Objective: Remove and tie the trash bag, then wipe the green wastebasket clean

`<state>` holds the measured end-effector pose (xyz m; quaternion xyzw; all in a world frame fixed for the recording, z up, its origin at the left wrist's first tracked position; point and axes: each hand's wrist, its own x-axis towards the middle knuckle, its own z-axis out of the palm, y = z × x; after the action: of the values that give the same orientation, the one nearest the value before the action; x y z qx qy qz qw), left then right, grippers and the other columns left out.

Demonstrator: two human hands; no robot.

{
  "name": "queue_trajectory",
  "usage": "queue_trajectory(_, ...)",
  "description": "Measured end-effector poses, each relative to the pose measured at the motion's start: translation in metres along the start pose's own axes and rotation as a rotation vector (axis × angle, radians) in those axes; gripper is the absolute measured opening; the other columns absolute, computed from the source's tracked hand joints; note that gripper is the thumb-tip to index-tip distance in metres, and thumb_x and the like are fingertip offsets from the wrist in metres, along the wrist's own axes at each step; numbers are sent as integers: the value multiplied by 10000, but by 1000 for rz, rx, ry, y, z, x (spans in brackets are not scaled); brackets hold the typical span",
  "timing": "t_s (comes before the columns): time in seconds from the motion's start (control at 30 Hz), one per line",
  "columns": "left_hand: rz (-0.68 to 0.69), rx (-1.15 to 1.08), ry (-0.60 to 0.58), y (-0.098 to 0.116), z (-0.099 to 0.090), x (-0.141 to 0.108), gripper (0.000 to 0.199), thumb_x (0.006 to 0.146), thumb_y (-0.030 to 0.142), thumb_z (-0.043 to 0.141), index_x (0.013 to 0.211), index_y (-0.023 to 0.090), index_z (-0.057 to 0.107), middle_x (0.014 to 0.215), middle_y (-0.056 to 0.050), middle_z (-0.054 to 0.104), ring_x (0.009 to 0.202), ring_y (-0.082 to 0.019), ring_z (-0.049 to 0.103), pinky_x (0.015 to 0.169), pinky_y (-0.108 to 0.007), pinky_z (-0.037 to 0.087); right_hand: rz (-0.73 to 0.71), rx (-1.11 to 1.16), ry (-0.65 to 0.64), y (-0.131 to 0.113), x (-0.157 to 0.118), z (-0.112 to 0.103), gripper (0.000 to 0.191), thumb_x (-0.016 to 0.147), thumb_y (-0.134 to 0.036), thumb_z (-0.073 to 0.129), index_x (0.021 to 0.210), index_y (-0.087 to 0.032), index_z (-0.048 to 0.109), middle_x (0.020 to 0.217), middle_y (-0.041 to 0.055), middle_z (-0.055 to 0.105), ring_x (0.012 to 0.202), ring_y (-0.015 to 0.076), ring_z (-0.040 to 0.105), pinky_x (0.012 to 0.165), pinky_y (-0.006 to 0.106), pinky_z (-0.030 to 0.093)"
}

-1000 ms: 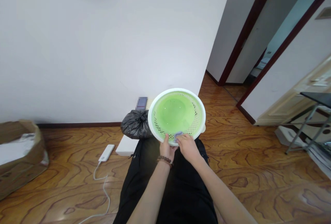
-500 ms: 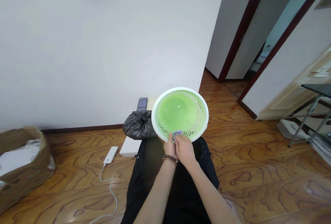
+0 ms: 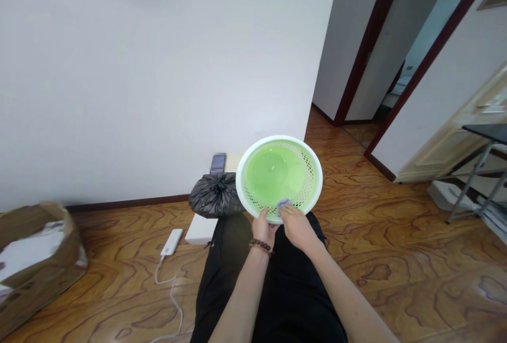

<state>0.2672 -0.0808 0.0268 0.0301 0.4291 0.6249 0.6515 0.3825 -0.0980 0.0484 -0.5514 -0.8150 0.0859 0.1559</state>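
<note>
A round basin [image 3: 273, 169], green inside with a white rim and a perforated band, rests tilted over my lap. My left hand [image 3: 264, 226], with a beaded bracelet at the wrist, grips its near rim, thumb on top and fingers below. Just to the right, my right hand [image 3: 296, 225] pinches a small purplish cloth [image 3: 283, 204] against the basin's near inner side.
Beside the basin on the left lies a black plastic bag [image 3: 217, 195] above a white box [image 3: 200, 230]. A white power strip [image 3: 171, 242] and its cable are on the floor. An open cardboard box [image 3: 43, 263] stands far left, a metal-legged table [image 3: 489, 132] far right.
My right hand has moved right with the cloth, away from my left hand. The basin has shifted slightly right in view. My left hand still holds the rim.
</note>
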Motion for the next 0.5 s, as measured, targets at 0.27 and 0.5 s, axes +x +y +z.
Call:
queue_trajectory(0.27,-25,48,-41,5,0,-1,262,762,176,596,1015,113,569,813,-102,665,666,-192,656,625,-334,544,-86,33,11,-9,-2,-4,473,803,-109,416,1265,-174,495,1290,61,518,1222,197,395,999,335,285)
queue_trajectory(0.5,165,535,-3,49,-17,17,352,696,213,694,1017,122,582,932,-147,666,709,-206,661,611,-349,547,-134,-109,19,25,2,-16,422,840,-92,373,1192,-220,565,1228,38,572,1206,182,407,997,334,281)
